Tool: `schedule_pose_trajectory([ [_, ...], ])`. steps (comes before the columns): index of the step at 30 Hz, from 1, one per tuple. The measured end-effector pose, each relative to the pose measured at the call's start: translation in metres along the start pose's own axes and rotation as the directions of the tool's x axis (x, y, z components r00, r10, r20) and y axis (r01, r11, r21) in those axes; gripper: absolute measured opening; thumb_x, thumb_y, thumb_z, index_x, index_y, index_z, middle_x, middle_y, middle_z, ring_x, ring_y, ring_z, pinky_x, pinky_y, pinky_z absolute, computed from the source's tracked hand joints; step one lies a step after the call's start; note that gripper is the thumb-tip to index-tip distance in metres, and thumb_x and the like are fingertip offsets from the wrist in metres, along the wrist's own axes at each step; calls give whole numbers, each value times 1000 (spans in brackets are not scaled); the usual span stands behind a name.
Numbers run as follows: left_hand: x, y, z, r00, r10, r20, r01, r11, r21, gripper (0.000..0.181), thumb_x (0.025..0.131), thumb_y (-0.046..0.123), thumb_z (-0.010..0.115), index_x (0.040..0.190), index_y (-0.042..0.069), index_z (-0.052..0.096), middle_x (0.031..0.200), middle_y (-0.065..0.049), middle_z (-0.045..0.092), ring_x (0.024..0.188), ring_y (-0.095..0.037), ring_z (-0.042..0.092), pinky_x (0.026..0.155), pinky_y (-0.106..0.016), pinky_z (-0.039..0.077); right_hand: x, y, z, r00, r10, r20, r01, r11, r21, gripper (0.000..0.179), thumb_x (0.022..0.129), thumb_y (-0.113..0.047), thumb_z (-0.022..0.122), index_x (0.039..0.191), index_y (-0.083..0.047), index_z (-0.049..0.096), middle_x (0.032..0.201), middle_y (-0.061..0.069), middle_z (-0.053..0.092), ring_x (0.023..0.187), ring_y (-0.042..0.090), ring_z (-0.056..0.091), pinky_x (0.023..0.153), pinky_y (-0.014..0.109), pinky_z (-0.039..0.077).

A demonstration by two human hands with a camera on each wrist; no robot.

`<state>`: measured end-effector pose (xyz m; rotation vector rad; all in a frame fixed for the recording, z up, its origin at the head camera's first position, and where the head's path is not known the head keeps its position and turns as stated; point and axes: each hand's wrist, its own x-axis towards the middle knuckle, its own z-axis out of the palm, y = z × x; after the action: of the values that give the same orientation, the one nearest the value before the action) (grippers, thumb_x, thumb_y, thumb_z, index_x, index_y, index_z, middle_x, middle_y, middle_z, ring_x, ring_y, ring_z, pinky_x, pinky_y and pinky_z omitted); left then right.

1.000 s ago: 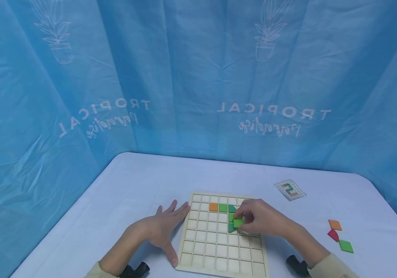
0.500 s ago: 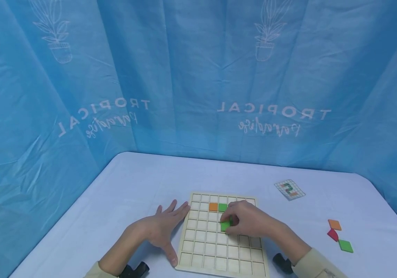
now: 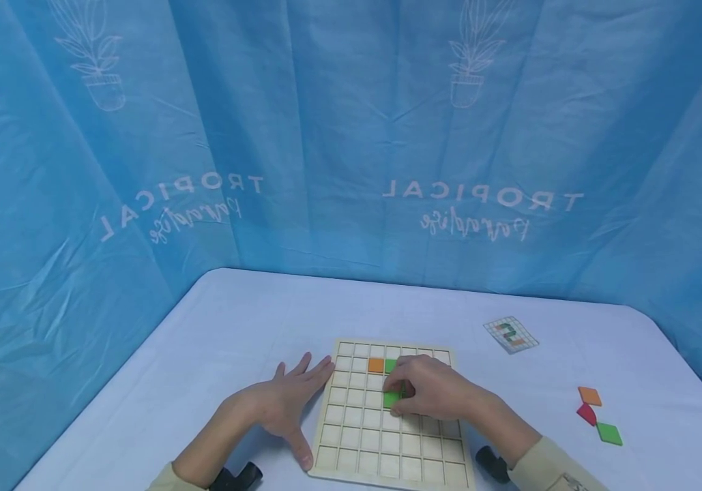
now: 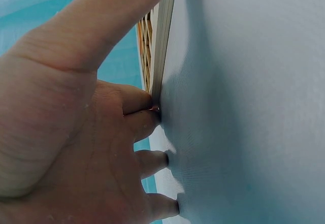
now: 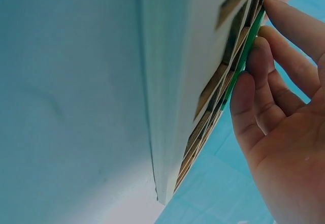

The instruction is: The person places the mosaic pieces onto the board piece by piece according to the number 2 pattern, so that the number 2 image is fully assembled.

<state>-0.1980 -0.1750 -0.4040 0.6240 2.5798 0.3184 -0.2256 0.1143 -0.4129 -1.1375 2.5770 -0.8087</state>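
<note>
A pale wooden grid board [image 3: 357, 436] lies on the white table. My left hand [image 3: 281, 406] is spread wide at its left side, thumb at the near corner and fingertips at the left edge; the left wrist view shows the other fingertips on the cloth. Over the board, my right hand [image 3: 430, 387] pinches a green square tile [image 3: 391, 399] between thumb and fingers, close down on the grid. In the right wrist view that green tile [image 5: 244, 61] shows edge-on along the board's face. An orange square tile [image 3: 376, 365] sits in the grid beside another green tile [image 3: 390, 365], partly covered by my right hand.
A small pattern card [image 3: 511, 335] lies beyond the board to the right. Nearer the right edge are a loose orange tile [image 3: 589, 396], a red curved-edge tile [image 3: 587, 414] and a green tile [image 3: 609, 434]. Blue curtains [image 3: 351, 150] hang behind the table.
My right hand has moved left across the board with the green tile, to the column left of the dark green pieces, now hidden under it. The left hand stays in place.
</note>
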Motion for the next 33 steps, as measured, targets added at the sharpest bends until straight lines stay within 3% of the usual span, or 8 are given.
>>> schedule_pose_trajectory([
  [13, -4, -2, 2, 1000, 26, 6, -26, 1000, -2, 144, 42, 70, 82, 156, 15, 13, 161, -1, 7, 145, -33, -5, 107, -67, 1, -14, 9, -8, 999, 37, -18, -35, 998, 57, 25, 81, -25, 78, 105, -18, 74, 89, -12, 62, 73, 1, 57, 66, 23, 50],
  [25, -2, 0, 1, 1000, 22, 5, -22, 1000, -21, 144, 41, 69, 82, 156, 15, 14, 161, -1, 7, 145, -33, -5, 107, -65, 0, -49, 26, -28, 994, 106, -27, -104, 992, 78, 19, 85, -21, 74, 103, -18, 73, 90, -10, 63, 76, 6, 58, 67, 26, 51],
  [33, -2, -1, -1, 1000, 31, -7, -31, 999, -16, 144, 41, 69, 82, 156, 15, 14, 161, -1, 7, 145, -33, -5, 108, -65, 1, -71, 30, -44, 980, 183, -83, -179, 982, 54, 13, 88, -32, 71, 95, -21, 74, 81, -13, 60, 69, 8, 55, 59, 26, 49],
])
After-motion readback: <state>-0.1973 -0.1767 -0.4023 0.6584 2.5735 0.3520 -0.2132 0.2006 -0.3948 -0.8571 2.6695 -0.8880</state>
